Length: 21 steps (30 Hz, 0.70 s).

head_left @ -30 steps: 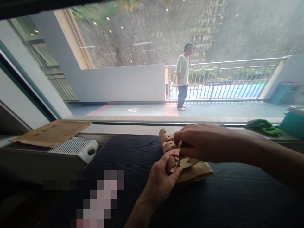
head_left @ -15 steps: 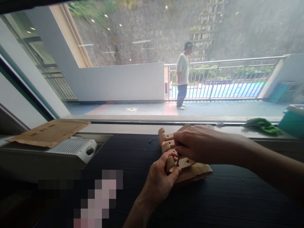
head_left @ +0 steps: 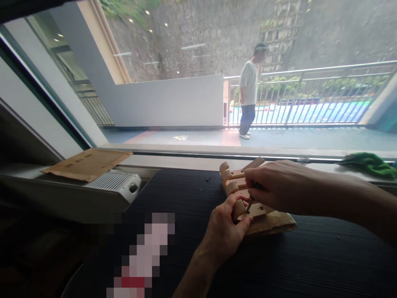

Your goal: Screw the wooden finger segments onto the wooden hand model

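A pale wooden piece made of several slats with rounded upright ends (head_left: 232,188) lies on the dark table. Beneath its near part is a flat tan slab (head_left: 274,223), perhaps wrapped in brown paper. My left hand (head_left: 228,225) is closed round the rounded end of the nearest slat (head_left: 259,210), with the thumb pressed on its near side. My right hand (head_left: 273,182) grips a screwdriver (head_left: 250,203) from above; its handle is mostly hidden in the fingers. The shaft slants down to a hole near that slat's left end. Another dark hole shows further right.
A loose screw (head_left: 209,179) lies on the black table (head_left: 186,198), left of the wooden piece. A brown envelope (head_left: 88,161) rests on a white radiator (head_left: 114,184). A green cloth (head_left: 367,165) is on the sill. Beyond the window stands a person (head_left: 248,91).
The view has shifted, so everything sits further right in the picture. The screwdriver now leans more to the right, its tip still at the same slat. Both hands keep their hold.
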Motion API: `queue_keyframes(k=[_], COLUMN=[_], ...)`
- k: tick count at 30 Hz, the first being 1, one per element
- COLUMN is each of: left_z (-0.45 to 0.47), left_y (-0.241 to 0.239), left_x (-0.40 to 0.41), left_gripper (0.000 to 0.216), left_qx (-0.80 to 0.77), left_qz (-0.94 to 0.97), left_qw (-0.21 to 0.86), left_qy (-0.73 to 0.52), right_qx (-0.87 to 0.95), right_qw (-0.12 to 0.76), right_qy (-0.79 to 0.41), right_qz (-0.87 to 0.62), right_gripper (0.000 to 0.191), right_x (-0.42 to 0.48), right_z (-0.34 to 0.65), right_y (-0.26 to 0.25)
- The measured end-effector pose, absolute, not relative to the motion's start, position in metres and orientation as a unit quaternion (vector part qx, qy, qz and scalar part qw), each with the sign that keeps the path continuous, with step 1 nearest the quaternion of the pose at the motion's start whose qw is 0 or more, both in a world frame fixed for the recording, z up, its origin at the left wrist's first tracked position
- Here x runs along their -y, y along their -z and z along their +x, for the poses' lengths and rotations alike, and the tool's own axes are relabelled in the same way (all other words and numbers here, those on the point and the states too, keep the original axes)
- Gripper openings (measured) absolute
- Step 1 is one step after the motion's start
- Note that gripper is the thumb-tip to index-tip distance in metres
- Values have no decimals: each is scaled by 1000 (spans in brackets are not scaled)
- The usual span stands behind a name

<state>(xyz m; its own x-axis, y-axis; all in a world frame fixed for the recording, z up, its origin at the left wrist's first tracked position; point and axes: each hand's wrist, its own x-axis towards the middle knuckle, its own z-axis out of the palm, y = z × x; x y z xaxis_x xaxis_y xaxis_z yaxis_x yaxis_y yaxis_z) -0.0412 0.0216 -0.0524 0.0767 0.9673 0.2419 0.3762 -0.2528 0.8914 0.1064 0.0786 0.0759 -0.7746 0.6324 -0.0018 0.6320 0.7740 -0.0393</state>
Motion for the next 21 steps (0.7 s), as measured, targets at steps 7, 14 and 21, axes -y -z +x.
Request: queue_keyframes(k=[7,14,21], left_z=[-42,-45,-59], left_y=[51,51,38], left_x=[-20,-19,-16], left_gripper=[35,40,50], left_qx=[-514,-510,-487], left_qz=[654,660,685], left_qw=[334,347,373], left_qy=[-443,-429,-393], right_qx=[932,935,950], right_qw=[0,-4,38], right_qy=[-33,-16,-30], right_qz=[-362,-354,-310], right_gripper=[24,19,15], right_x=[-85,-64,-85], right_z=[112,93,103], right_y=[-71,-78,-57])
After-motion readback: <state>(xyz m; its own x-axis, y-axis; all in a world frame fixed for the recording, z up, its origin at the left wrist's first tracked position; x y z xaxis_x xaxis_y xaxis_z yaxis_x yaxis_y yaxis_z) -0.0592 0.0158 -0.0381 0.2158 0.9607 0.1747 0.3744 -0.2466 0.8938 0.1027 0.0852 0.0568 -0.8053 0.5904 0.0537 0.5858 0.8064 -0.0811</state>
